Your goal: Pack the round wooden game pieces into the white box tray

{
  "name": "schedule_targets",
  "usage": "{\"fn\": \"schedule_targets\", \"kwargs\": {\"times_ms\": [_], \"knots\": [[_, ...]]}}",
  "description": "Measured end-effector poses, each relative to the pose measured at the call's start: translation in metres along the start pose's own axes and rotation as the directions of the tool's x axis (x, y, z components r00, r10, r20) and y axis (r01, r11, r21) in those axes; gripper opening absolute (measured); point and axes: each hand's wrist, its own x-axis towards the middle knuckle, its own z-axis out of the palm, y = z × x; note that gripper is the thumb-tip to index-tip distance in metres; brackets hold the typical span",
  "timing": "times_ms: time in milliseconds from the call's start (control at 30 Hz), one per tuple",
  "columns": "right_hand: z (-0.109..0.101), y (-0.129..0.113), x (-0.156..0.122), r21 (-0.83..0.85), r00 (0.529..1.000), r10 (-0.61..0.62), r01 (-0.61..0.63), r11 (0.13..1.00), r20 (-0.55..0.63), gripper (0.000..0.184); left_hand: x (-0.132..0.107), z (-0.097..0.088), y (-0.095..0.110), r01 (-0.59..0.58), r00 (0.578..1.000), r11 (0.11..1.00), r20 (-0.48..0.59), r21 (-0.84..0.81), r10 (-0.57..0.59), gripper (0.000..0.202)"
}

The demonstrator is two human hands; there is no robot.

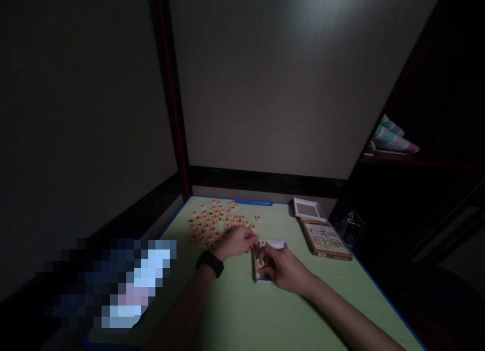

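My left hand (237,241), with a dark watch on its wrist, is at the upper left edge of a shallow white box (280,244). Its fingers are pinched together; what they hold, if anything, is hidden. My right hand (286,270) reaches into the box from the right, thumb and fingers closed around a round Chinese chess piece (260,263) with a dark character. More pieces lie in the box beside the fingertips. Left of the box spreads a loose heap of Chinese chess pieces (212,223), marked in red and dark characters, partly covered by my left hand.
A green table (235,310) with a blue rim stands against the walls. At its right are an open white box part (307,209) and a printed game box (326,239). A pixelated bright area (144,280) covers the left edge. Beyond the right edge is a clear container (351,227).
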Motion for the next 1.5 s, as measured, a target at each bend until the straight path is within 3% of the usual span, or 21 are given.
{"fn": "schedule_targets", "kwargs": {"times_ms": [533, 700, 800, 900, 1000, 1133, 1267, 1367, 1500], "knots": [[-0.006, -0.002, -0.001, 0.096, 1.000, -0.004, 0.003, 0.995, 0.014, 0.025, -0.001, 0.000, 0.002, 0.019, 1.000, 0.999, -0.008, -0.034, -0.020, 0.032], [-0.017, -0.002, -0.002, 0.131, 0.996, -0.020, 0.031, 0.991, -0.089, 0.013, 0.001, -0.002, 0.003, -0.022, 0.995, 0.998, -0.095, -0.052, 0.017, 0.027], [-0.022, 0.004, -0.001, 0.202, 0.960, 0.027, 0.032, 0.979, -0.280, 0.007, 0.000, -0.006, 0.008, -0.015, 0.977, 0.999, -0.214, 0.037, 0.022, 0.027], [-0.025, 0.013, 0.002, 0.246, 0.868, 0.116, 0.007, 0.969, -0.483, 0.012, -0.004, -0.008, 0.016, 0.021, 0.956, 0.975, -0.291, 0.221, 0.045, 0.027], [-0.028, 0.022, 0.006, 0.268, 0.793, 0.184, -0.028, 0.963, -0.581, 0.017, -0.012, -0.007, 0.024, 0.079, 0.953, 0.899, -0.297, 0.430, 0.058, 0.028], [-0.030, 0.027, 0.008, 0.301, 0.756, 0.249, -0.073, 0.951, -0.605, 0.024, -0.019, -0.011, 0.029, 0.175, 0.944, 0.813, -0.329, 0.556, 0.022, 0.033], [-0.032, 0.024, 0.008, 0.333, 0.752, 0.295, -0.106, 0.937, -0.590, 0.028, -0.019, -0.033, 0.026, 0.305, 0.871, 0.813, -0.491, 0.495, -0.027, 0.043], [-0.033, 0.025, 0.009, 0.315, 0.749, 0.299, -0.127, 0.941, -0.591, 0.028, -0.019, -0.051, 0.018, 0.392, 0.827, 0.799, -0.556, 0.456, -0.089, 0.044], [-0.030, 0.036, 0.010, 0.250, 0.765, 0.277, -0.156, 0.956, -0.581, 0.029, -0.031, -0.055, 0.013, 0.376, 0.867, 0.776, -0.488, 0.506, -0.102, 0.024]]}}
